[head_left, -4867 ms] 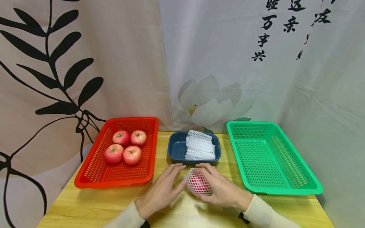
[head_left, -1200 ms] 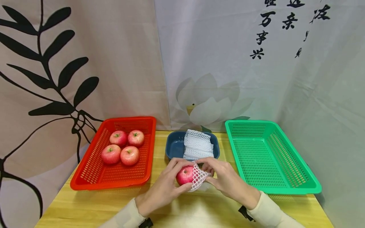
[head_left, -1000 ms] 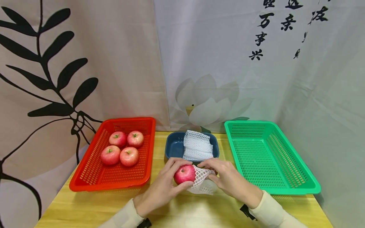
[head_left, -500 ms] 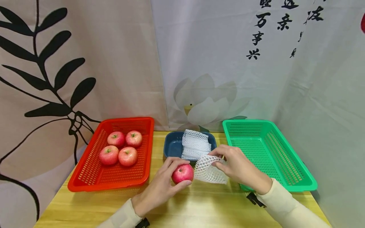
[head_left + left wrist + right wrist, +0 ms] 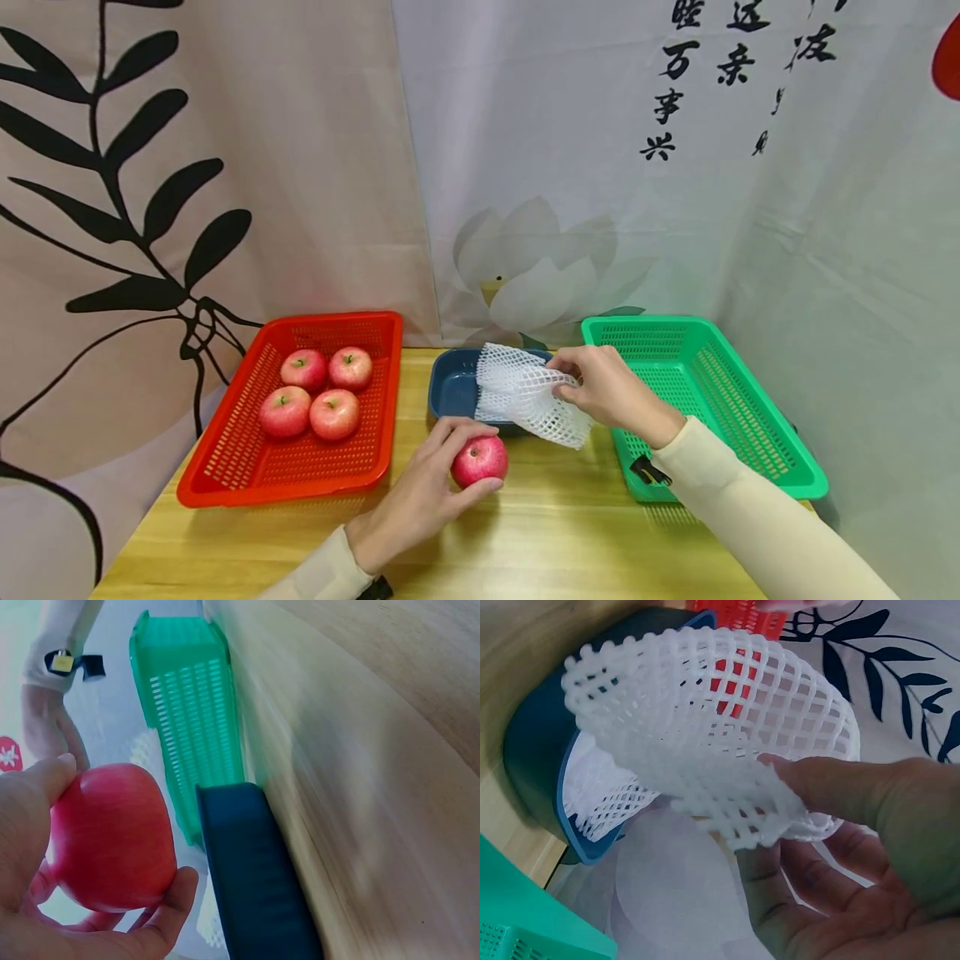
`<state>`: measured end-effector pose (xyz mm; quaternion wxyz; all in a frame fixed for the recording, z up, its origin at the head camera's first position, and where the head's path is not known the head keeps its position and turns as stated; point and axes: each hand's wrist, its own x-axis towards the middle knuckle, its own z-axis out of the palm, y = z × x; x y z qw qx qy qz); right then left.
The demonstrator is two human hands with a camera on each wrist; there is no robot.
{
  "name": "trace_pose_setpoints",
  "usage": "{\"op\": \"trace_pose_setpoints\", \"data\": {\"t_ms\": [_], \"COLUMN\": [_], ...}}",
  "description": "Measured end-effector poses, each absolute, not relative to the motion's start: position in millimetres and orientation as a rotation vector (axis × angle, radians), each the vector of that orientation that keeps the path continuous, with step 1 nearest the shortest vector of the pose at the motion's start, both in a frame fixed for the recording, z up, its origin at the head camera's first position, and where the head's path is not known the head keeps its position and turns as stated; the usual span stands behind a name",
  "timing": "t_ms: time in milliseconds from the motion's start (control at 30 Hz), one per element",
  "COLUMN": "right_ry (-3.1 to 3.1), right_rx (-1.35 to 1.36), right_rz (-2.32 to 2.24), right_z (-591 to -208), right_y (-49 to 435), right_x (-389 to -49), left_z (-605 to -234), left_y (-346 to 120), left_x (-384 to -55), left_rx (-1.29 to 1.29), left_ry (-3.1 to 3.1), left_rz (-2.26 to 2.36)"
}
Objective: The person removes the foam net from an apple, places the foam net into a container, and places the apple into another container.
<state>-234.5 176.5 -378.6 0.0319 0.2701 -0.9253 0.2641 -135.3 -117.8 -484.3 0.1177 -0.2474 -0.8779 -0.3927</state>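
A bare red apple [image 5: 480,462] is gripped by my left hand [image 5: 423,492] over the table's middle; the left wrist view has the apple [image 5: 114,838] between thumb and fingers. My right hand [image 5: 611,387] pinches a white foam net sleeve [image 5: 551,408] by one end. In the right wrist view that foam net [image 5: 705,712] hangs spread from thumb and fingers, above the blue tray's edge. More white foam nets [image 5: 495,379] lie in the dark blue tray [image 5: 452,387], partly hidden behind the held one.
At the left stands a red basket [image 5: 300,471] holding several apples [image 5: 334,414]. A green basket [image 5: 738,417] is at the right, partly behind the right forearm. The wooden table [image 5: 525,533] ends at a printed curtain [image 5: 525,167].
The foam net has come off the apple. My right hand has carried it up and back to the blue tray, while my left hand keeps the apple nearly in place.
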Motion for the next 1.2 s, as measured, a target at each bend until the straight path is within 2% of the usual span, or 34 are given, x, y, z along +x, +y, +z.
{"op": "trace_pose_setpoints", "data": {"t_ms": [433,700,1000,1200], "right_ry": [-2.706,-2.672,-2.687,-2.746], "right_rx": [0.84,0.705,0.587,0.627], "right_rz": [0.656,0.592,0.572,0.52], "right_z": [-387,-398,-414,-426], "right_y": [150,139,131,126], "right_x": [-273,-292,-308,-310], "left_z": [-488,-488,-489,-488], "left_y": [-118,-116,-116,-115], "left_x": [-135,-135,-134,-134], "left_rx": [-0.729,-0.744,-0.763,-0.77], "left_ry": [-2.576,-2.583,-2.573,-2.582], "left_rz": [-1.153,-1.159,-1.141,-1.109]}}
